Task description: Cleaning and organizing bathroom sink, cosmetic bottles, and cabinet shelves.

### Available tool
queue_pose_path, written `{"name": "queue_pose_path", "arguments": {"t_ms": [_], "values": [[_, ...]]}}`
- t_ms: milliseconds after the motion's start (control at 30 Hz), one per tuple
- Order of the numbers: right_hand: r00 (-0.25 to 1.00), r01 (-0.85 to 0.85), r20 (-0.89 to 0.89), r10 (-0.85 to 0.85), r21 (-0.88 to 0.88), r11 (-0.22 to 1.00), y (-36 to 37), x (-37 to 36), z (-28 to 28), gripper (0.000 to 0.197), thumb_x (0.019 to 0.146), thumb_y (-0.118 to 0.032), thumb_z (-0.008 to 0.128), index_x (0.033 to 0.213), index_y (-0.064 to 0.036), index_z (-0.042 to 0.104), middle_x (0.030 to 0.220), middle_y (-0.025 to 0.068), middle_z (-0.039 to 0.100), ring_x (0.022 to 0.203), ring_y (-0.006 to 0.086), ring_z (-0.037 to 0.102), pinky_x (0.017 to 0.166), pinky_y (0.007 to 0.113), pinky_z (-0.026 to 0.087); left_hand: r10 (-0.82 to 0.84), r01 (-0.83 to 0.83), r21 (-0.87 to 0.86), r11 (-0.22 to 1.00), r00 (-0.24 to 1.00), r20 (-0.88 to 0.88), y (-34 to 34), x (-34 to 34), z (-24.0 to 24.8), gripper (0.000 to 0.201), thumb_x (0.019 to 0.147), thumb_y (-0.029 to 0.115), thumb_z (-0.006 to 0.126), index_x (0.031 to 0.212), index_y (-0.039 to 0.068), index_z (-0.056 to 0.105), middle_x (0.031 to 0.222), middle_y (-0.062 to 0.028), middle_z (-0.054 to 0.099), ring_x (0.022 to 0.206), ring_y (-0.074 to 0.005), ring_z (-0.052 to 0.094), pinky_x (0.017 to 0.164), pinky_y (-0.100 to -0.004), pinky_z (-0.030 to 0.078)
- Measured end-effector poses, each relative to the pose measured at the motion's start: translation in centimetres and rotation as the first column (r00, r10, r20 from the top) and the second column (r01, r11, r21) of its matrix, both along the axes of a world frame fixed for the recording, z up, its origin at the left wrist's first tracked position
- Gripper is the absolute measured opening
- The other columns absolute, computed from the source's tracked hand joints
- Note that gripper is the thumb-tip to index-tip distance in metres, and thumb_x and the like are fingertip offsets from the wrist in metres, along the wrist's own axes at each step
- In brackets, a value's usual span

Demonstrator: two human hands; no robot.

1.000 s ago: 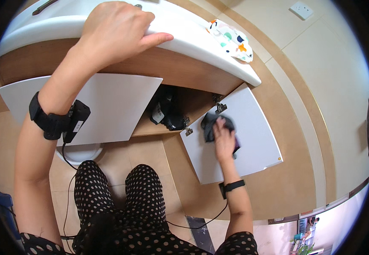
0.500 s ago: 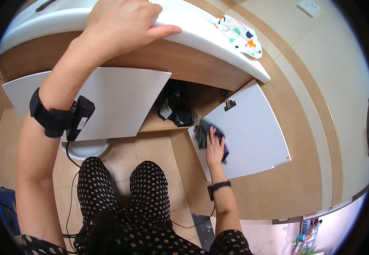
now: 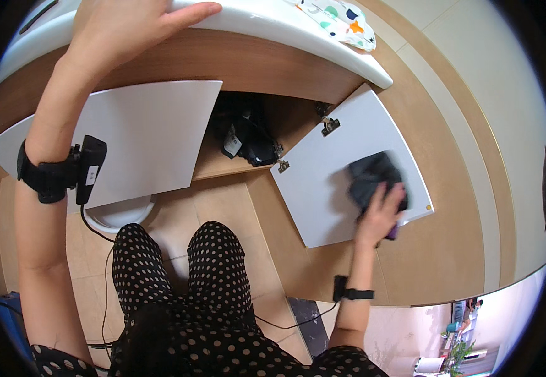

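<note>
My right hand point(image 3: 380, 217) presses a dark grey cloth point(image 3: 376, 179) against the white inner face of the swung-out right cabinet door point(image 3: 323, 188). Cloth and fingers are a little smeared by motion, and a bit of purple shows at the cloth's lower edge. My left hand point(image 3: 122, 28) rests on the rim of the white washbasin counter point(image 3: 254, 22), its thumb stretched out to the right. The top frame edge cuts off its other fingers. Below my left forearm is the left cabinet door point(image 3: 153, 138), also white.
Inside the cabinet lie black bundled items point(image 3: 251, 144). Metal hinges point(image 3: 329, 125) stick out by the right door. A patterned cloth pouch point(image 3: 342, 25) sits on the counter's right end. A white round basin point(image 3: 119, 217) stands under the left door; cables trail over the tiled floor point(image 3: 216, 201).
My right hand and the cloth have moved right across the door, from its hinge side toward its outer edge. The view has shifted slightly; my left hand stays on the counter rim.
</note>
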State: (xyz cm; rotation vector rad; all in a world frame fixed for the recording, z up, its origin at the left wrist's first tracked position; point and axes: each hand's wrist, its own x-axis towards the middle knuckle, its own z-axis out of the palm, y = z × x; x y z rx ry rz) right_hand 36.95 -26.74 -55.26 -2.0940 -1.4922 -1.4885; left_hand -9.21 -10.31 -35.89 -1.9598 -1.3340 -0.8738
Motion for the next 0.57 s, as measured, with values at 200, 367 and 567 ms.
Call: {"name": "queue_pose_path", "arguments": {"t_ms": [200,367,567], "values": [[0.999,-0.051,-0.034,0.039,-0.710,0.702,-6.1,-0.2,-14.2,0.040,0.085,-0.015,0.053,0.124,-0.0111,0.060,0.154,0.0054,0.028,0.115,0.0186,0.051,0.110,0.049,0.028,-0.026,0.026,-0.009,1.000,1.000,-0.003,-0.2,-0.2,0.4,0.052,0.083,0.055,0.055,0.075,0.006,0.070,0.066,-0.0145,0.065,0.066,-0.0306,0.065,0.061,-0.0405,0.048],[0.916,-0.171,-0.398,0.059,-0.253,0.952,-5.2,0.6,-4.2,0.041,0.094,-0.021,0.050,0.134,-0.0139,0.048,0.148,0.0029,0.040,0.136,0.0214,0.038,0.112,0.054,0.018,0.016,-0.013,0.049,0.999,0.998,-0.058,-0.6,0.4,-0.5,0.055,0.086,0.057,0.052,0.077,0.006,0.071,0.067,-0.0147,0.065,0.066,-0.0298,0.065,0.062,-0.0404,0.048],[0.997,0.068,0.036,-0.067,-0.025,0.997,-5.6,0.4,3.1,0.056,0.077,-0.001,0.058,0.132,-0.0105,0.052,0.153,0.0135,0.031,0.138,0.0344,0.033,0.102,0.064,0.026,0.032,-0.032,0.004,0.999,0.999,-0.035,-0.3,0.4,-0.3,0.060,0.086,0.061,0.050,0.080,0.006,0.073,0.071,-0.0153,0.067,0.070,-0.0285,0.066,0.064,-0.0403,0.048]]}}
